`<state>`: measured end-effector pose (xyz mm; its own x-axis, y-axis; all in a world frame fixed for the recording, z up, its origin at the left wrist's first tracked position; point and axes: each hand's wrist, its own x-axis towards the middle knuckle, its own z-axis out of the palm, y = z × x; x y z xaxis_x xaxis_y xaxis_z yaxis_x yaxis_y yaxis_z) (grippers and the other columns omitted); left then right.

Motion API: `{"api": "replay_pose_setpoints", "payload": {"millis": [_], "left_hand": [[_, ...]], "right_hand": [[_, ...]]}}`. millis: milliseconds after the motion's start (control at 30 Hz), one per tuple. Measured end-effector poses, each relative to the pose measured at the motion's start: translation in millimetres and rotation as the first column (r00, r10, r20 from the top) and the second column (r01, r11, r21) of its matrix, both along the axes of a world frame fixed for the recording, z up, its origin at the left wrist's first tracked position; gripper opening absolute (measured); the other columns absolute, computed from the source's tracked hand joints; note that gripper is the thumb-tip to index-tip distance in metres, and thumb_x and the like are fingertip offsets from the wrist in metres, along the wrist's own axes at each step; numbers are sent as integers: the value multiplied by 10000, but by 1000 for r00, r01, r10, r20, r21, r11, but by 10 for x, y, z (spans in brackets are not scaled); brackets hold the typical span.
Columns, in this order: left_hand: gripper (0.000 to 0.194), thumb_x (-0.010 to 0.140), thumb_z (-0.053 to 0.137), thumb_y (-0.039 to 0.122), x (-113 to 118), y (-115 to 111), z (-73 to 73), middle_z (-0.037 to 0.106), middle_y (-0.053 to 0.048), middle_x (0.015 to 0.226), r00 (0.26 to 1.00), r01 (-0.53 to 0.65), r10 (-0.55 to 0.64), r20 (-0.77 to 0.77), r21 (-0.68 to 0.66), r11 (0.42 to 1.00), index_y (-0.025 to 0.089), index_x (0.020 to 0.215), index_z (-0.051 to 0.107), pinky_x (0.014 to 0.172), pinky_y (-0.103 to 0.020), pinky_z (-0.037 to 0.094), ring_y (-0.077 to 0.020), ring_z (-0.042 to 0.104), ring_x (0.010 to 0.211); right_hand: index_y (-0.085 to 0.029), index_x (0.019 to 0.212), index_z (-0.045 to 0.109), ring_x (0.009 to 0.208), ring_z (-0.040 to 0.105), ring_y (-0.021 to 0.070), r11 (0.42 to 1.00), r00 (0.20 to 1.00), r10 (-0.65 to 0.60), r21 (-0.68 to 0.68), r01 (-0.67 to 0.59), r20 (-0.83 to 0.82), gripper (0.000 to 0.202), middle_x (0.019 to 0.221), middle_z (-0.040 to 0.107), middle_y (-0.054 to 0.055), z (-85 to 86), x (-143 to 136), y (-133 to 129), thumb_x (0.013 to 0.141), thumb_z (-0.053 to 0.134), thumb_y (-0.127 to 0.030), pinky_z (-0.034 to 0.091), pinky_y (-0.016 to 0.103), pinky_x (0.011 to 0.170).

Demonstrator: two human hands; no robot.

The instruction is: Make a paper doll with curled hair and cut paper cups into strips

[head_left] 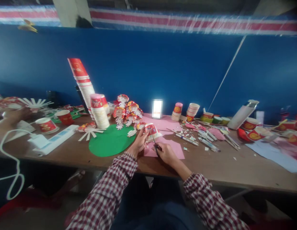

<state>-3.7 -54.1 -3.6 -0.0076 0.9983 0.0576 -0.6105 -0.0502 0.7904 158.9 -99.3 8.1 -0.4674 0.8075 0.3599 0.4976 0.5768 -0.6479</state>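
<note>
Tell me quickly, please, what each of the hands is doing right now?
Left hand: closed on a paper cup.
Right hand: closed on scissors, blades at the cup.

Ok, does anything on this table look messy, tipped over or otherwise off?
Yes. Paper scraps lie strewn among pens right of the pink paper. The tall cup stack leans left. The left hand holds a paper cup on its side, with scissors in the right hand.
</note>
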Motion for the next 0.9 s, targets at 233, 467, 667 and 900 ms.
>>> {"api": "replay_pose_setpoints", "payload": {"millis": [233, 467, 667, 900], "left_hand": [[560, 735, 713, 298, 11, -31, 48, 653, -44, 1030, 999, -8, 9, -43, 10, 1000, 262, 1243, 481, 696, -259, 544, -152, 646, 844], [551, 728, 717, 288, 31, -48, 30, 651, -55, 1015, 997, 2, -3, -78, -6, 1000, 241, 1224, 482, 708, -285, 547, -166, 649, 854], [627, 724, 715, 311, 38, -55, 41, 648, -96, 1019, 996, 18, -18, -88, -1, 1000, 213, 1275, 432, 659, -302, 550, -207, 656, 851], [523, 698, 740, 302, 47, -61, 57, 648, -49, 945, 997, 17, -16, -73, 13, 1000, 216, 1156, 503, 731, -286, 538, -165, 639, 849]], "right_hand": [[-145, 771, 623, 505, 494, 109, 994, 999, 20, -109, -25, -46, 266, 582, 590, 14, 61, 14, -7, 856, 527, -378, 350, 202, 485], [-144, 837, 642, 511, 519, 112, 986, 993, 5, -162, -24, -117, 198, 615, 606, 23, 138, -22, -11, 835, 529, -306, 378, 200, 485], [-148, 821, 627, 532, 532, 117, 994, 995, -23, -113, 11, -99, 155, 653, 626, 32, 109, -57, 35, 818, 493, -224, 388, 201, 508], [-147, 768, 603, 520, 500, 111, 996, 994, -36, -88, 27, -101, 161, 624, 597, 22, 96, -43, 41, 818, 479, -237, 369, 200, 492]]}}
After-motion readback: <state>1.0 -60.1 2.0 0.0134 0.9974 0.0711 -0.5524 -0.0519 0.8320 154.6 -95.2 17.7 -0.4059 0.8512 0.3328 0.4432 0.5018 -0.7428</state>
